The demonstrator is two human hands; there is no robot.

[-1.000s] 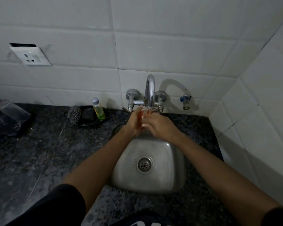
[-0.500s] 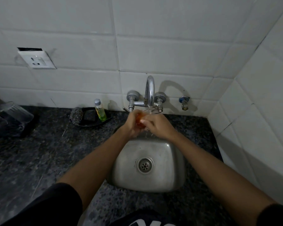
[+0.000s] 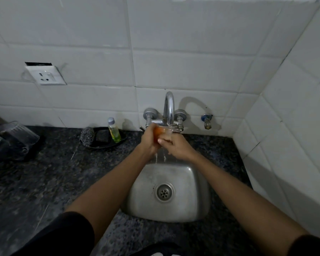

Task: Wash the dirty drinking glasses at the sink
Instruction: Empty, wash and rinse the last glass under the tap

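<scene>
Both hands meet under the chrome tap (image 3: pixel 168 108) above the small steel sink (image 3: pixel 190 206). My left hand (image 3: pixel 149 140) and my right hand (image 3: pixel 176 145) both grip a clear drinking glass (image 3: pixel 162 133) that looks orange inside. Most of the glass is hidden by my fingers. Water runs from the spout onto the glass and drips off my hands into the basin. Two more clear glasses (image 3: pixel 17 133) lie at the far left of the dark counter.
A black soap dish (image 3: pixel 103 139) left of the tap holds a steel scrubber (image 3: pixel 87 136) and a small green liquid bottle (image 3: pixel 114 133). A wall socket (image 3: pixel 45 75) sits on the white tiles. A tiled side wall closes the right. A small spare tap (image 3: pixel 207 121) sticks out.
The hands stay under the tap and turn the glass slightly. The camera has tilted a little, so the scene sits lower in the frame.
</scene>
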